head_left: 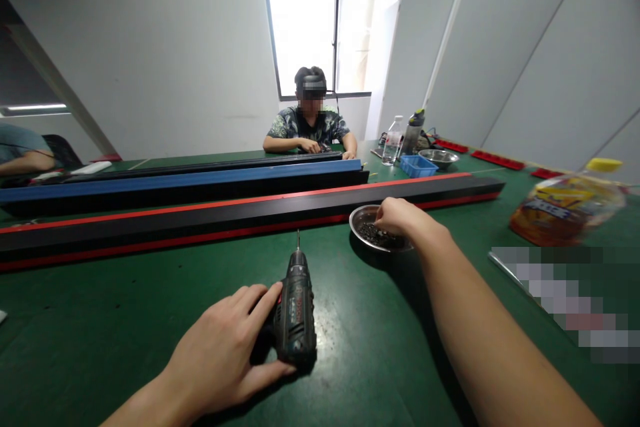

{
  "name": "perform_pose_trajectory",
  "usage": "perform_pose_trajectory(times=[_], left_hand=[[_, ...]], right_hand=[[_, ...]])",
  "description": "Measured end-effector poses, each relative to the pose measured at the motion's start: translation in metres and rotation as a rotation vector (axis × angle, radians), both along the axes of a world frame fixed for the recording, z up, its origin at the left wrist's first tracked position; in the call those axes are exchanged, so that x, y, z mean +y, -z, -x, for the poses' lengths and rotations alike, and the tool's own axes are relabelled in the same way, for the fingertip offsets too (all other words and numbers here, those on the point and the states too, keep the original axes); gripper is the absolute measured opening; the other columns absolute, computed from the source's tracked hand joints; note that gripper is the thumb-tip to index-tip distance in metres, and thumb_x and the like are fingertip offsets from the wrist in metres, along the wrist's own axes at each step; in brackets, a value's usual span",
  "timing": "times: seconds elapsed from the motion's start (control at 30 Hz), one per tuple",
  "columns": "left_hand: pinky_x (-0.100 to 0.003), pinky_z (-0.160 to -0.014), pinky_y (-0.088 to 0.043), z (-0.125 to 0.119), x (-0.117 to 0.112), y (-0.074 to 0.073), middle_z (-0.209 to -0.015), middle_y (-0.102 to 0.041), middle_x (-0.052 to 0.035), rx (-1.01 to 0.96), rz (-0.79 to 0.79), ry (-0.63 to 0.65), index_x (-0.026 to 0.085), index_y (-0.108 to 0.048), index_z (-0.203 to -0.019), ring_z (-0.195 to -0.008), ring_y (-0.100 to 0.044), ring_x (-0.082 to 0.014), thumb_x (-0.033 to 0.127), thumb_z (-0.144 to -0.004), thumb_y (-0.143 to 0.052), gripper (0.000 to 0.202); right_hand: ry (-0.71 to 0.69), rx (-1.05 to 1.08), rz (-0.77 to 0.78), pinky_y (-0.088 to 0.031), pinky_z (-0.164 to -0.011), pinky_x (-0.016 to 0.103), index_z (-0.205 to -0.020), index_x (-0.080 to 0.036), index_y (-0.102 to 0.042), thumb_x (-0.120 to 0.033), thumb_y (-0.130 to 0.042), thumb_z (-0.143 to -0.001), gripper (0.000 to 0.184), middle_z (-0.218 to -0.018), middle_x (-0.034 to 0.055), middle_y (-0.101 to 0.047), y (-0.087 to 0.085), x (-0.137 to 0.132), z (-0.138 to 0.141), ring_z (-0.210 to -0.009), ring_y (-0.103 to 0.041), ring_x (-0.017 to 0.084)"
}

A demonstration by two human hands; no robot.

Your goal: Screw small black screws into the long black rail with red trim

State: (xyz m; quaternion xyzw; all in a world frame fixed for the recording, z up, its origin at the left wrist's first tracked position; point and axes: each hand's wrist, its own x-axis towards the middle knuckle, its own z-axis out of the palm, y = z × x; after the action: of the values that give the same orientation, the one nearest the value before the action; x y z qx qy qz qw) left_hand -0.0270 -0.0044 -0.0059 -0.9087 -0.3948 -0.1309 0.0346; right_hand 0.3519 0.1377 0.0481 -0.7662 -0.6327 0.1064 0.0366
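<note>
My left hand (225,347) rests on a dark cordless drill (295,307) that lies on the green table (100,333) with its bit pointing away from me; the fingers and thumb wrap around its body. My right hand (400,217) reaches into a small metal bowl (357,220) of dark screws, fingers curled down in a pinch among them. What the fingertips hold is hidden. Just beyond the drill and bowl lies a long black rail with red edges (200,220).
Behind it lie a blue-topped rail (175,183) and another black one. A person (310,123) sits across the table. Two bottles (393,140), a blue tray (417,165) and a metal bowl (439,157) stand far right; a yellow-capped bottle (565,210) lies near right.
</note>
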Motion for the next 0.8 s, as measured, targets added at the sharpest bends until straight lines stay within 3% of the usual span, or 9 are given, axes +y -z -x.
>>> perform_pose_trajectory(times=[0.2,0.4,0.6,0.8], left_hand=[[-0.044,-0.089,-0.061,-0.001,0.0,0.001,-0.129,-0.068,-0.0159,0.008,-0.002,0.0,0.019,-0.047,-0.153,-0.106,-0.071,-0.0323,0.071,-0.09,-0.067,0.084],[-0.042,-0.089,-0.06,0.001,0.0,0.003,-0.13,-0.068,-0.0152,-0.001,-0.009,0.012,0.021,-0.045,-0.153,-0.106,-0.071,-0.0318,0.07,-0.09,-0.068,0.083],[-0.044,-0.088,-0.06,0.001,-0.002,0.004,-0.13,-0.068,-0.0162,-0.03,-0.03,0.086,0.019,-0.044,-0.154,-0.105,-0.071,-0.0325,0.072,-0.088,-0.068,0.088],[-0.043,-0.088,-0.059,0.001,-0.001,0.006,-0.129,-0.069,-0.0162,-0.043,-0.029,0.113,0.019,-0.046,-0.153,-0.104,-0.071,-0.0318,0.073,-0.088,-0.067,0.088]], right_hand=[[-0.081,0.067,-0.119,-0.055,-0.079,0.035,-0.093,-0.017,-0.084,-0.029,-0.077,-0.085,0.016,-0.097,0.0163,-0.08,-0.011,-0.001,0.016,-0.092,-0.076,0.03],[-0.272,0.172,-0.247,-0.053,-0.08,0.032,-0.091,-0.02,-0.085,-0.03,-0.071,-0.093,0.018,-0.094,0.0132,-0.082,-0.016,-0.004,0.063,-0.09,-0.076,0.028],[-0.351,0.265,-0.303,-0.052,-0.094,0.034,-0.104,-0.02,-0.086,-0.028,-0.068,-0.097,0.021,-0.108,0.0152,-0.082,0.015,-0.004,0.108,-0.106,-0.076,0.031],[-0.298,0.435,-0.322,-0.052,-0.096,0.031,-0.107,-0.021,-0.086,-0.026,-0.063,-0.1,0.025,-0.114,0.0137,-0.082,0.061,0.0,0.121,-0.111,-0.076,0.029]])
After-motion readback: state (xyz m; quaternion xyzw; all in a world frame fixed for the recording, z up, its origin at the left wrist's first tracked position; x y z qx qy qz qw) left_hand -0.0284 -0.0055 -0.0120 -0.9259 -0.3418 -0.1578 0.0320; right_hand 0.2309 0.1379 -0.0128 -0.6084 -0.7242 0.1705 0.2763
